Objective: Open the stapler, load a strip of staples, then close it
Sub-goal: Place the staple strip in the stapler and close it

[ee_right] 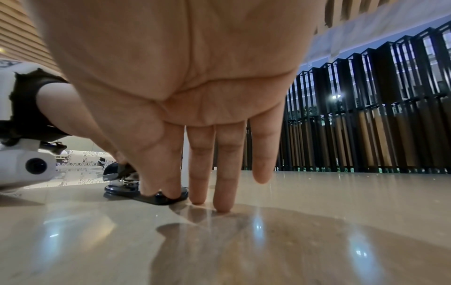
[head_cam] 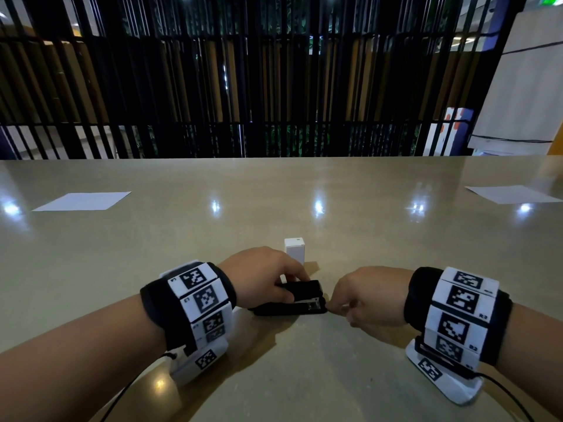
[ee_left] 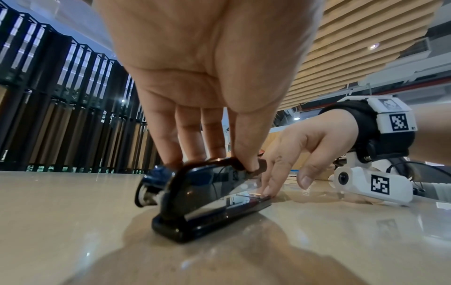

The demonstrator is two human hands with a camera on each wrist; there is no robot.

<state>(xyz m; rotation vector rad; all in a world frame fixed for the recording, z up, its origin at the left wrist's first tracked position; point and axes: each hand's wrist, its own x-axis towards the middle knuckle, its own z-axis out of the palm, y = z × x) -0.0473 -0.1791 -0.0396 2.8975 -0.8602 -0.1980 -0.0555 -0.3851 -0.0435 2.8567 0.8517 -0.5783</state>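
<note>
The black stapler (head_cam: 292, 298) lies on the worktop (head_cam: 274, 193), top barely raised. The left hand (head_cam: 259, 278) pinches its top; the right hand (head_cam: 365, 296), fingers straight, pins the base. Opening step: next, swing the top up.

We see the stapler (head_cam: 291, 300) lying on the table (head_cam: 304, 193) near its front edge, midway along. Our left hand (head_cam: 262, 278) sits on its left end, our right hand (head_cam: 368, 296) at its right end. Just behind stands a small box (head_cam: 295, 249). Two sheets (each lying flat) rest toward the far corners: one left (head_cam: 82, 201), one right (head_cam: 515, 194).
</note>
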